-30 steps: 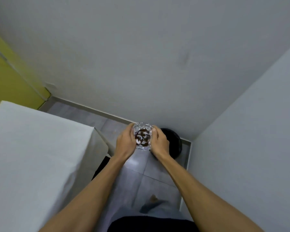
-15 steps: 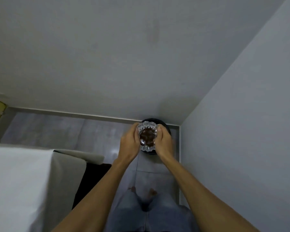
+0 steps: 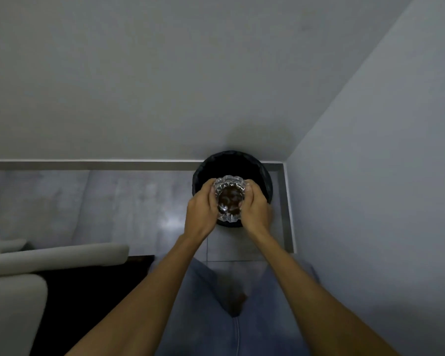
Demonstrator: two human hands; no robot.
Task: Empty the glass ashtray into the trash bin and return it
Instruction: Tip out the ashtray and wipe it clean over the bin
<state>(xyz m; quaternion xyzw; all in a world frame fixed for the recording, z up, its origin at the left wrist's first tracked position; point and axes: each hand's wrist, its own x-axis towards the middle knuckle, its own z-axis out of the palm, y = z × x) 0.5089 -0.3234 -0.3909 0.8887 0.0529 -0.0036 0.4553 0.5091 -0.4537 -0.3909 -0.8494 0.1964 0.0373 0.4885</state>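
The cut-glass ashtray [image 3: 229,199] holds dark brown debris and stays level. My left hand [image 3: 200,211] grips its left side and my right hand [image 3: 257,210] grips its right side. Both hands hold it directly above the open mouth of a round black trash bin [image 3: 263,176] that stands on the floor in the room's corner. The bin's near part is hidden behind my hands and the ashtray.
Grey walls meet at the corner right behind the bin, with a skirting strip [image 3: 88,165] along the grey tiled floor [image 3: 100,201]. A table with a white cloth [image 3: 13,278] is at the lower left. My legs in jeans [image 3: 216,317] are below.
I have stepped toward the corner; the ashtray, held in both hands, moved from beside the bin to right over its opening. The table slid to the lower left of view.
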